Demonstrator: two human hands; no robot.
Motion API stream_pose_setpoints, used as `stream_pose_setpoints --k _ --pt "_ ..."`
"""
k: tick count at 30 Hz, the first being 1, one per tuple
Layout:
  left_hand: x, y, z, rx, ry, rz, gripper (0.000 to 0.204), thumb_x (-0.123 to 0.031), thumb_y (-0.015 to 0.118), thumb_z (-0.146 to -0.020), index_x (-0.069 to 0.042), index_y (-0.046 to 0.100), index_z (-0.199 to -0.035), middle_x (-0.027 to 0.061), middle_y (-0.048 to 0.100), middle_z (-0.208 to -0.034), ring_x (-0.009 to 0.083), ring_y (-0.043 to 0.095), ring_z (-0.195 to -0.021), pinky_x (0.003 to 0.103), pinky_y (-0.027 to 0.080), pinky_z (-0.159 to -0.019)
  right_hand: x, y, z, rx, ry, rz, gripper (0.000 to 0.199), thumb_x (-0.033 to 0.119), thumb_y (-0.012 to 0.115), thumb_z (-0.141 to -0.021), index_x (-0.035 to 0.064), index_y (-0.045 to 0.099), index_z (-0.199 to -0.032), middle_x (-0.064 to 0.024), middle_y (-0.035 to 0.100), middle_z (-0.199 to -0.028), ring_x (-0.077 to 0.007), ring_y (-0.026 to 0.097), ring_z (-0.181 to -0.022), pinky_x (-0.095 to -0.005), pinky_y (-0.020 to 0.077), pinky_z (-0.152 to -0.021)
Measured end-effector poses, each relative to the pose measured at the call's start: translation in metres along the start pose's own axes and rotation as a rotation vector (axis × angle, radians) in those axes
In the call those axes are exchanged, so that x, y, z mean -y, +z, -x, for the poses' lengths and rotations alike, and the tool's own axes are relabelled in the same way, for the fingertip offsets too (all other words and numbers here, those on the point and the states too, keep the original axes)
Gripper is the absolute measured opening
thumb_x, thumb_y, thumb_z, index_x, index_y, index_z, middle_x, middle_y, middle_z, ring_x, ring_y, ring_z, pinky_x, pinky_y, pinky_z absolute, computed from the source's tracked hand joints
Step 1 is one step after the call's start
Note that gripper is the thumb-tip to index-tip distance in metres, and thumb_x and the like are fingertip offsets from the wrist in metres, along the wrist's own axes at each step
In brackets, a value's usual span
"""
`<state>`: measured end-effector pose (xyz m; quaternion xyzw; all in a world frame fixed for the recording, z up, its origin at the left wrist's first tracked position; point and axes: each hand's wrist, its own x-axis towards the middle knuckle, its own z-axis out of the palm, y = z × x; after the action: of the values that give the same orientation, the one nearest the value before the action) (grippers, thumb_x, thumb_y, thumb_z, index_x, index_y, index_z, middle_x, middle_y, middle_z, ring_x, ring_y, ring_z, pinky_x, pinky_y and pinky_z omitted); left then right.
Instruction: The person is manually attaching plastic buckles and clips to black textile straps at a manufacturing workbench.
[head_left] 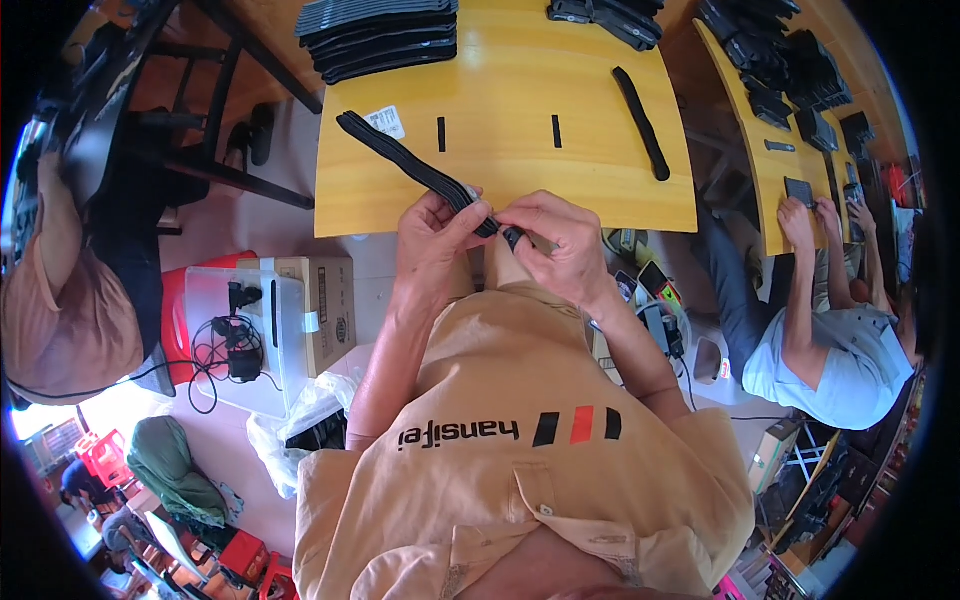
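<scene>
Black strap (405, 160) runs toward 10 o'clock over the bench (520, 190) from the left hand (432, 235). Left fingers pinch its near end; right hand (555, 245) fingers pinch a small black piece (512, 237) just beside.

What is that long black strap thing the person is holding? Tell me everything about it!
The long black strap is a flat, narrow band that looks like woven fabric or rubbery material. It lies slanting across the near left part of the yellow wooden table. Its far end rests on the tabletop beside a small white label. Its near end is pinched in the left hand, while the right hand grips a small black piece at its tip.
</scene>
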<state>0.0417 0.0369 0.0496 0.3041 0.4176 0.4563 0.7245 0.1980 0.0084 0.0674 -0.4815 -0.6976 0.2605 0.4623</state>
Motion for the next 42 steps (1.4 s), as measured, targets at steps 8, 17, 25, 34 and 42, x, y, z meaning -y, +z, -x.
stream_pose_setpoints --k 8,17,25,34,42 --pt "0.001 0.004 0.0 -0.015 0.017 -0.011 0.024 -0.008 0.067 -0.077 0.002 0.056 -0.096 0.0066 0.061 -0.083 0.0125 0.062 -0.072 0.025 0.054 -0.064 0.002 0.001 0.003 -0.042 -0.025 0.05 0.023 -0.009 0.06 -0.062 -0.0014 0.063 -0.084 -0.0118 0.061 -0.078 -0.0227 0.062 -0.067 -0.0271 0.0494 -0.06" --pt "0.001 0.002 0.0 0.0 0.006 -0.047 0.024 -0.009 0.067 -0.078 0.002 0.057 -0.096 0.0067 0.061 -0.084 0.0125 0.062 -0.073 0.023 0.054 -0.062 0.004 -0.004 -0.002 0.011 0.078 -0.053 0.019 -0.006 0.059 -0.065 -0.0013 0.063 -0.083 -0.0113 0.061 -0.078 -0.0209 0.062 -0.067 -0.0262 0.0493 -0.058" --pt "0.003 0.0 0.001 0.021 0.025 -0.058 0.024 -0.009 0.068 -0.077 0.002 0.057 -0.095 0.0068 0.061 -0.084 0.0123 0.061 -0.073 0.024 0.054 -0.061 0.004 -0.005 -0.003 0.104 0.244 -0.119 0.017 -0.008 0.055 -0.068 -0.0044 0.062 -0.082 -0.0086 0.061 -0.077 -0.0131 0.061 -0.068 -0.023 0.0508 -0.061" --pt "0.0 0.003 0.001 0.039 -0.011 -0.06 0.024 -0.008 0.068 -0.076 0.002 0.057 -0.095 0.0067 0.061 -0.084 0.0127 0.061 -0.073 0.025 0.055 -0.062 -0.013 -0.005 0.001 0.117 0.379 -0.397 0.02 -0.011 0.051 -0.069 -0.0061 0.061 -0.086 -0.0079 0.059 -0.08 -0.0121 0.06 -0.071 -0.0222 0.0505 -0.062" --pt "0.002 0.004 -0.004 0.052 0.003 -0.078 0.021 -0.008 0.066 -0.078 0.001 0.057 -0.094 0.0063 0.061 -0.084 0.0125 0.061 -0.073 0.025 0.055 -0.064 0.001 0.002 0.009 -0.039 0.044 0.1 0.019 -0.009 0.053 -0.069 -0.0041 0.06 -0.085 -0.0095 0.059 -0.08 -0.0142 0.06 -0.068 -0.024 0.0502 -0.06"
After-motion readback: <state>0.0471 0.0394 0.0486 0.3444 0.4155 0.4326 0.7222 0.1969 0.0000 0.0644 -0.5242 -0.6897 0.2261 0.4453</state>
